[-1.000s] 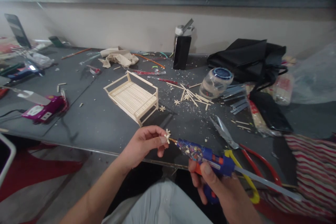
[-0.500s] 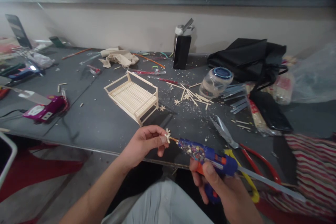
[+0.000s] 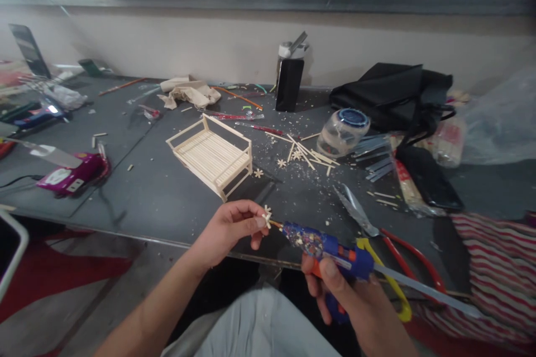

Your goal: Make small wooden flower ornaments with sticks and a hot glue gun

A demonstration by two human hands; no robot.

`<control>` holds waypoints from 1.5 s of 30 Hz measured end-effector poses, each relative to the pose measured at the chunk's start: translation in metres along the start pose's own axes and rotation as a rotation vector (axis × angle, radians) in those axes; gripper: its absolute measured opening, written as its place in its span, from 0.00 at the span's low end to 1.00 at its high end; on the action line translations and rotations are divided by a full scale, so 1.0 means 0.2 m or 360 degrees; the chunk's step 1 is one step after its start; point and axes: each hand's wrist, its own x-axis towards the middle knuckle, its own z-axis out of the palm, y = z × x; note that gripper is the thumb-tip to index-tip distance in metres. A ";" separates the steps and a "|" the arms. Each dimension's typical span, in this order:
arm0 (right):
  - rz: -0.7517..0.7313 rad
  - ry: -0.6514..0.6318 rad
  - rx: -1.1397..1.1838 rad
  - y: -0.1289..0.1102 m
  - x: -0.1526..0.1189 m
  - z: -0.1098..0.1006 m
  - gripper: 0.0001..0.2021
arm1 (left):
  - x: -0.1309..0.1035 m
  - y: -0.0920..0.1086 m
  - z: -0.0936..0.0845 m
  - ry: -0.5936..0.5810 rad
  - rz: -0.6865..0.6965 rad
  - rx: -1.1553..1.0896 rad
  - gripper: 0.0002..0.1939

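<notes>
Between the thumb and fingers of my left hand [image 3: 234, 228] is a small wooden star-shaped piece [image 3: 267, 215] made of short sticks. My right hand [image 3: 352, 290] is wrapped round a blue glue gun [image 3: 330, 248], with a long glue stick [image 3: 427, 287] coming out of its back end. The glue gun's nozzle touches or nearly touches the star piece; which, I cannot tell. Beyond my left hand stands a small tray-like frame of wooden sticks [image 3: 211, 153], with raised rails. Another star piece [image 3: 258, 173] lies beside its right corner.
Loose wooden sticks [image 3: 310, 153] and crumbs lie at mid-table. Tin snips [image 3: 360, 215] with red and yellow handles rest right of the glue gun. A clear jar [image 3: 343, 133], glue sticks [image 3: 380, 166] and a black bag [image 3: 385, 92] are further right. A purple power strip [image 3: 73, 174] sits left.
The glue gun in my right hand has shifted very slightly left. My left hand still holds the star piece in nearly the same place.
</notes>
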 end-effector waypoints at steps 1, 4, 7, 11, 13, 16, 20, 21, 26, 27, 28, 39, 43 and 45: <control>0.0003 -0.0005 0.0011 0.00 0.00 0.00 0.24 | 0.00 0.00 0.00 0.0000 -0.0001 -0.0004 0.09; 0.0012 -0.0009 0.0039 0.00 0.00 0.01 0.24 | 0.00 0.00 0.00 0.0014 -0.0003 0.0001 0.10; -0.0005 0.0024 -0.0042 0.01 -0.01 -0.01 0.23 | 0.00 0.00 0.00 0.0017 -0.0003 0.0015 0.10; -0.0280 0.0405 -0.0564 0.00 -0.02 -0.14 0.21 | 0.00 0.00 0.00 0.0013 0.0009 0.0000 0.09; -0.0515 0.0662 -0.0968 -0.01 0.00 -0.25 0.20 | 0.00 0.01 0.01 0.0026 0.0024 -0.0013 0.09; -0.0659 0.0746 -0.1283 -0.03 0.06 -0.44 0.18 | 0.00 0.01 0.02 0.0052 0.0055 -0.0025 0.09; -0.0847 0.0730 -0.1689 -0.02 0.18 -0.67 0.19 | 0.00 0.01 0.03 0.0088 0.0076 0.0037 0.09; -0.0864 0.0708 -0.1755 -0.01 0.21 -0.71 0.19 | 0.00 0.01 0.03 0.0095 0.0076 0.0056 0.09; -0.0810 0.0493 -0.1781 0.02 0.29 -0.82 0.21 | 0.00 0.02 0.03 0.0119 0.0061 0.0106 0.09; -0.0822 0.0456 -0.1765 0.02 0.30 -0.82 0.21 | 0.00 0.01 0.03 0.0118 0.0061 0.0111 0.09; -0.0839 0.0420 -0.1760 0.02 0.30 -0.83 0.20 | 0.00 0.01 0.03 0.0116 0.0061 0.0117 0.09; -0.1326 0.0361 -0.1823 -0.08 0.14 -0.57 0.09 | 0.00 0.00 0.01 0.0069 0.0077 0.0088 0.07; -0.1431 0.0217 -0.1809 -0.04 0.09 -0.29 0.06 | 0.00 0.00 0.02 0.0069 0.0079 0.0094 0.07; -0.1412 0.0199 -0.1829 0.00 0.09 -0.18 0.06 | 0.00 0.00 0.02 0.0071 0.0084 0.0094 0.07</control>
